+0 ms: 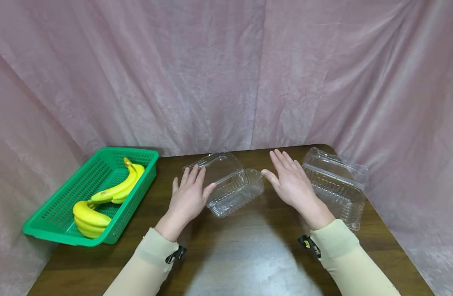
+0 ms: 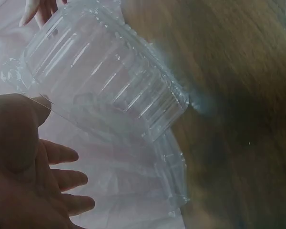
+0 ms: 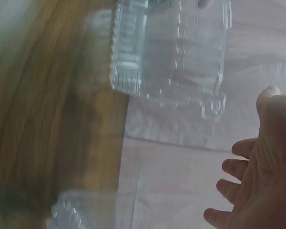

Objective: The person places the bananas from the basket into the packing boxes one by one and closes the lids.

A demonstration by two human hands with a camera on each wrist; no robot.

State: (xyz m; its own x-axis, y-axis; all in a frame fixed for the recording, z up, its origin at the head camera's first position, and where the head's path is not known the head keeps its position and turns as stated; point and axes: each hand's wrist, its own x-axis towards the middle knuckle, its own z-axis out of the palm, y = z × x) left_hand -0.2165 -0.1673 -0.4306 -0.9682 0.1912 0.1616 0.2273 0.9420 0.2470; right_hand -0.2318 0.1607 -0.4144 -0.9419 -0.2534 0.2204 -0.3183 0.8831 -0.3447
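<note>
Clear plastic clamshell container [image 1: 231, 187] lies open near the middle of a dark brown wooden table [image 1: 248, 255], its hinged lid flung back toward the far edge and its ribbed tray tilted toward the person. The left hand [image 1: 188, 196] hovers just beside the container's left side, fingers straight and spread, the thumb tip close to the tray's rim; whether it actually touches I cannot tell. The right hand [image 1: 291, 183] is held on the other side, equally flat and relaxed, well apart from the left and gripping nothing. Both arms wear pale cream sleeves [image 1: 337, 242]. A second clear container [image 1: 335, 187] sits open just beyond the right hand, near the table's right corner. On the left edge, a green perforated basket [image 1: 63, 205] hangs partly over the side of the table and holds bunches of yellow bananas [image 1: 108, 193]. Pale pink crinkled cloth [image 1: 226, 74] drapes the whole background and falls around the table on both sides.
</note>
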